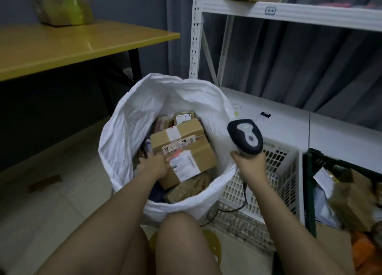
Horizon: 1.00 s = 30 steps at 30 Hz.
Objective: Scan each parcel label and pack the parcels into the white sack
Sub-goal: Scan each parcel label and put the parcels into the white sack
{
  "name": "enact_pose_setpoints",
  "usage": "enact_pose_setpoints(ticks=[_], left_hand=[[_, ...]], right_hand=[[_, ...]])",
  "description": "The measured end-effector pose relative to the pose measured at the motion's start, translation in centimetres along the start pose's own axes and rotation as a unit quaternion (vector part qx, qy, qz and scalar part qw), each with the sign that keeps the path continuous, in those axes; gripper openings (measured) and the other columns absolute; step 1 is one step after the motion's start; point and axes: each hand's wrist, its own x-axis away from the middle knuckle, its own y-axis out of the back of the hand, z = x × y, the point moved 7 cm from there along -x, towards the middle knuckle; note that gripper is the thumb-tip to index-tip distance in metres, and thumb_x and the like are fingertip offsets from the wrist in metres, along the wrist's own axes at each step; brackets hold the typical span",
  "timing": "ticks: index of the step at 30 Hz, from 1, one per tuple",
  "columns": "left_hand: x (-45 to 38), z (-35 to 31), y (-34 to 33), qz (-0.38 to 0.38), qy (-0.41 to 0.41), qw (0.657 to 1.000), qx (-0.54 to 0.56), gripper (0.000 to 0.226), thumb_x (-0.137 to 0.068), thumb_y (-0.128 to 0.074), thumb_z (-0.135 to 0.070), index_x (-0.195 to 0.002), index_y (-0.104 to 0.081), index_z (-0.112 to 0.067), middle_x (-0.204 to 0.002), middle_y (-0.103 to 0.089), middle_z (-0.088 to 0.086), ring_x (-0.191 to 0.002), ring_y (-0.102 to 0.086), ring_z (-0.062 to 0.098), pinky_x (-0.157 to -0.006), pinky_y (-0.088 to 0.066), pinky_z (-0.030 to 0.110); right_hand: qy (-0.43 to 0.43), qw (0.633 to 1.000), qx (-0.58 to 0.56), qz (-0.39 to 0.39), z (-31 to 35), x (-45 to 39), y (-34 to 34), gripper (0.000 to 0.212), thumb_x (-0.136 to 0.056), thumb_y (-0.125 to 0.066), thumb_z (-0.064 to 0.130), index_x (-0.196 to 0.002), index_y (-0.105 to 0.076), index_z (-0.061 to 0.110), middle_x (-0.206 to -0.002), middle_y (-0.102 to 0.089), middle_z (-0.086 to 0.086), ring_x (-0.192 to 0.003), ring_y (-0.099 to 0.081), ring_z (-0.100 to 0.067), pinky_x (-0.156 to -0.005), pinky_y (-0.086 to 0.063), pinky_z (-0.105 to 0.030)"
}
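The left hand [154, 165] reaches down into the white sack [132, 117] and grips the near-left end of a cardboard parcel [192, 163], fingers curled over its edge; the parcel lies tilted, its white label [184, 165] facing up. The right hand [247, 161] is wrapped around the handle of a black-and-grey barcode scanner [246, 135], held upright just outside the sack's rim at about three o'clock, its head above the fist and its cable [245, 194] trailing down. Inside the sack, a second taped box [177, 137] lies touching the held parcel at twelve o'clock, a smaller labelled box [184, 116] sits beyond that, and a brown wrapped packet [190, 189] lies at six o'clock beneath the held one. The sack stands open on the floor between the person's knees and a white metal shelf rack [289, 12]. At three o'clock from the sack stands a white perforated crate [289, 171], and beyond it a dark crate [310, 192] holding more parcels. At ten o'clock is a yellow worktop [62, 47] with a green-taped package [64, 9] on it.
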Motion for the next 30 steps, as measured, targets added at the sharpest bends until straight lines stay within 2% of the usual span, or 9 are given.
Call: enact_pose_setpoints(ticks=[2, 4, 8, 12, 18, 22, 24, 27, 30], left_hand=[[0.2, -0.3, -0.5, 0.025, -0.026, 0.999, 0.02, 0.044, -0.093, -0.046, -0.04, -0.136, -0.045, -0.032, -0.142, -0.042, 0.012, -0.127, -0.041, 0.039, -0.101, -0.041, 0.05], [1.2, -1.7, 0.3, -0.006, -0.074, 0.996, 0.056, 0.044, -0.094, -0.05, -0.032, -0.138, -0.047, -0.034, -0.141, -0.042, 0.01, -0.126, -0.043, 0.035, -0.101, -0.042, 0.044], [3.6, -5.0, 1.6, -0.027, -0.149, 0.975, 0.164, 0.039, -0.094, -0.055, -0.022, -0.133, -0.054, -0.017, -0.143, -0.047, 0.006, -0.128, -0.047, 0.024, -0.104, -0.039, 0.032], [7.3, -9.2, 3.7, -0.077, -0.206, 0.948, 0.229, 0.031, -0.095, -0.054, -0.02, -0.126, -0.059, -0.018, -0.133, -0.053, 0.004, -0.12, -0.051, 0.02, -0.093, -0.039, 0.027], [12.1, -17.1, 2.9, -0.07, -0.289, 0.904, 0.307, 0.027, -0.096, -0.052, -0.017, -0.122, -0.059, -0.021, -0.124, -0.056, 0.0, -0.113, -0.054, 0.017, -0.096, -0.045, 0.033], [14.6, -23.7, -0.7, -0.018, -0.334, 0.892, 0.304, 0.027, -0.098, -0.049, -0.016, -0.124, -0.057, -0.016, -0.127, -0.056, 0.002, -0.118, -0.051, 0.017, -0.087, -0.042, 0.025], [15.9, -26.9, -3.4, 0.023, -0.345, 0.888, 0.304, 0.027, -0.098, -0.049, -0.015, -0.123, -0.057, -0.016, -0.125, -0.056, 0.0, -0.116, -0.051, 0.014, -0.087, -0.04, 0.023], [17.6, -31.3, -7.5, 0.06, -0.359, 0.883, 0.296, 0.025, -0.097, -0.051, -0.017, -0.121, -0.058, -0.017, -0.123, -0.058, 0.0, -0.114, -0.054, 0.016, -0.092, -0.043, 0.028], [19.5, -35.8, -11.3, 0.113, -0.361, 0.883, 0.277, 0.027, -0.098, -0.049, -0.017, -0.124, -0.056, -0.016, -0.117, -0.054, -0.004, -0.106, -0.051, 0.012, -0.086, -0.042, 0.026]], right_hand=[[-0.006, 1.0, 0.008, 0.004, -0.3, 0.5, 0.3, 0.01, -0.084, -0.066, -0.008, -0.092, -0.061, -0.01, -0.082, -0.063, -0.029, -0.08, -0.062, -0.036, -0.072, -0.052, -0.039], [-0.009, 1.0, 0.007, 0.005, -0.6, 0.7, 0.7, 0.022, -0.084, -0.066, -0.008, -0.101, -0.058, -0.019, -0.096, -0.064, -0.036, -0.096, -0.062, -0.037, -0.077, -0.055, -0.039], [-0.03, 0.999, -0.016, 0.006, -1.0, 1.2, 1.5, 0.032, -0.083, -0.072, -0.002, -0.112, -0.061, -0.008, -0.102, -0.068, -0.019, -0.092, -0.065, -0.027, -0.056, -0.047, -0.005], [-0.043, 0.998, -0.048, -0.01, -1.2, 2.2, 3.7, 0.035, -0.083, -0.074, 0.006, -0.115, -0.061, 0.002, -0.089, -0.068, -0.006, -0.073, -0.062, -0.02, -0.05, -0.049, -0.012], [-0.092, 0.992, -0.038, -0.076, -4.1, 4.6, 11.7, 0.032, -0.088, -0.07, 0.011, -0.116, -0.063, -0.001, -0.085, -0.069, -0.007, -0.049, -0.061, -0.003, -0.046, -0.047, -0.017], [-0.122, 0.977, -0.05, -0.169, -6.9, 7.8, 20.1, 0.02, -0.086, -0.07, 0.005, -0.105, -0.064, 0.004, -0.078, -0.066, -0.005, -0.061, -0.062, -0.014, -0.053, -0.052, -0.021], [-0.155, 0.961, -0.051, -0.222, -9.4, 9.5, 24.7, 0.024, -0.083, -0.073, 0.007, -0.105, -0.064, 0.005, -0.082, -0.068, -0.009, -0.072, -0.064, -0.023, -0.066, -0.053, -0.035], [-0.191, 0.932, -0.063, -0.301, -12.7, 12.3, 31.3, 0.027, -0.082, -0.074, 0.007, -0.106, -0.061, 0.001, -0.088, -0.066, -0.012, -0.076, -0.06, -0.025, -0.068, -0.049, -0.036], [-0.202, 0.904, -0.045, -0.374, -14.7, 14.8, 36.8, 0.031, -0.08, -0.075, 0.008, -0.107, -0.06, 0.01, -0.103, -0.065, -0.01, -0.09, -0.059, -0.025, -0.084, -0.05, -0.042]])
